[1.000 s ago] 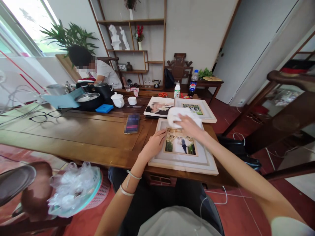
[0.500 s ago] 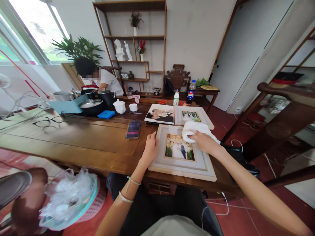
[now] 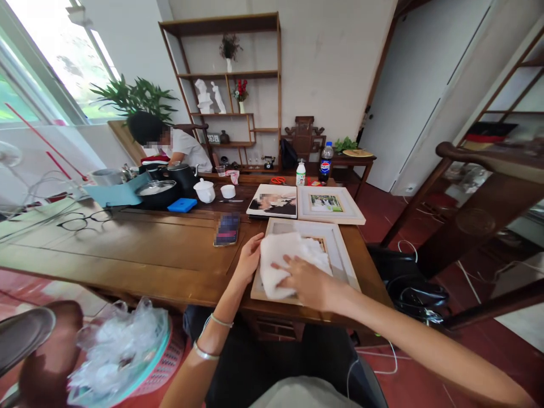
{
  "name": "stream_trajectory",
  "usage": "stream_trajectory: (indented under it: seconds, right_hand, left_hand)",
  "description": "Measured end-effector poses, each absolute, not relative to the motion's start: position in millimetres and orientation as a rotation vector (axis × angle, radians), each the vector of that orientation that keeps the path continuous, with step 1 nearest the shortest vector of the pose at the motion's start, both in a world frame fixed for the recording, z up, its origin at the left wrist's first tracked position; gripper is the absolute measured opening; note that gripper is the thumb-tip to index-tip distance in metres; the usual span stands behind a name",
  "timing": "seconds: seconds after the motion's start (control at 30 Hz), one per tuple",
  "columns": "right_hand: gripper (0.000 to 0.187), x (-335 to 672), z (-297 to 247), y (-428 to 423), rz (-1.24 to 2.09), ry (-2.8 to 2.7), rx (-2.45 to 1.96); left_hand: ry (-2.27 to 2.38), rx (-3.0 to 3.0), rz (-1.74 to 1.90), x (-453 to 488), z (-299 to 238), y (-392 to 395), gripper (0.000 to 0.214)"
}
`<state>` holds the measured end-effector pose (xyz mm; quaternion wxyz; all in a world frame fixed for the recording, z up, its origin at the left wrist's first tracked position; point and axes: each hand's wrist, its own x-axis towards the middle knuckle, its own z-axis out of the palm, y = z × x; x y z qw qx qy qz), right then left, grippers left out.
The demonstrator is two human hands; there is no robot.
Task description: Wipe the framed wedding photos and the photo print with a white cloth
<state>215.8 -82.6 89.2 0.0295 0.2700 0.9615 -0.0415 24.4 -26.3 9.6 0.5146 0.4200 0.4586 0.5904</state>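
Observation:
A pale framed photo point(image 3: 340, 249) lies flat at the near edge of the wooden table point(image 3: 140, 243). My right hand point(image 3: 308, 280) presses a white cloth point(image 3: 280, 260) flat onto the frame's lower left part, fingers spread over the cloth. My left hand point(image 3: 249, 258) rests on the frame's left edge with fingers together, steadying it. The cloth covers most of the picture.
Two more framed photos point(image 3: 327, 204) point(image 3: 274, 200) lie just beyond. A phone point(image 3: 227, 228) lies left of the frame, glasses point(image 3: 80, 221) farther left. Tea ware, a kettle and a seated person are at the far end. A basket of plastic point(image 3: 123, 351) stands at lower left.
My right hand has swept the cloth from the frame's upper right corner down and left across the picture. The left hand stays on the frame's left edge. The camera has tilted slightly.

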Motion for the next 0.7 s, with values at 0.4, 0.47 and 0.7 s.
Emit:
stream_trajectory:
  seconds: [0.4,0.47,0.7]
  right_hand:
    - [0.044,350.6,137.8,-157.9,-0.743,2.817,1.321]
    - [0.040,375.1,130.5,-153.7,-0.716,2.808,1.493]
    - [0.040,412.1,90.6,-143.9,-0.416,2.871,1.835]
  left_hand:
    - [1.055,0.736,1.132,37.8,34.3,-46.8,0.023]
    - [1.097,0.698,1.191,41.9,34.1,-49.9,0.027]
    - [1.198,0.563,1.321,41.4,34.0,-67.4,0.043]
